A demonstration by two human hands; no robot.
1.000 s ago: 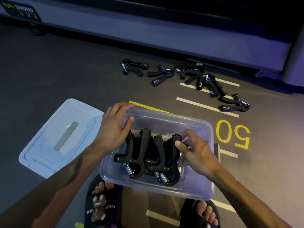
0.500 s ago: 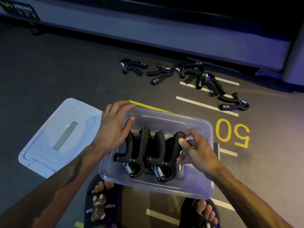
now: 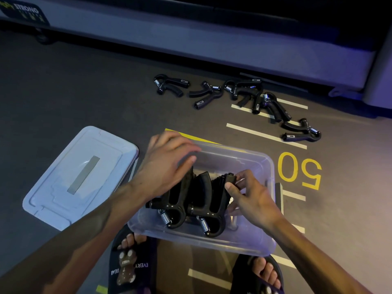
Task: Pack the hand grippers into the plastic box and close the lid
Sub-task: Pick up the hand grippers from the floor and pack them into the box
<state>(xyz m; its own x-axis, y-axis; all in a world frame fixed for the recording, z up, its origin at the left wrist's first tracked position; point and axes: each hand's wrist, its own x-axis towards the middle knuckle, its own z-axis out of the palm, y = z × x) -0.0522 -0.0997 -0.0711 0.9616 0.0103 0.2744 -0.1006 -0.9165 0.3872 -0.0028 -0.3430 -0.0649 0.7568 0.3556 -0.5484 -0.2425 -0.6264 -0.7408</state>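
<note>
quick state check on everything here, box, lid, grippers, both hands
plastic box: open, partly filled
lid: off, flat on the floor left of the box
hand grippers in box: standing side by side, springs toward the person
hand grippers on floor: loose, unpacked
left hand: resting on the grippers in the box
right hand: pinching the rightmost gripper's handle

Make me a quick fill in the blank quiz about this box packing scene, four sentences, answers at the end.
1. The lid lies on the floor to the ___ of the plastic box.
2. The yellow floor number reads ___.
3. The right hand pinches a ___ inside the box.
4. The left hand rests at the box's ___ corner.

Answers: left; 50; hand gripper; far left
</note>
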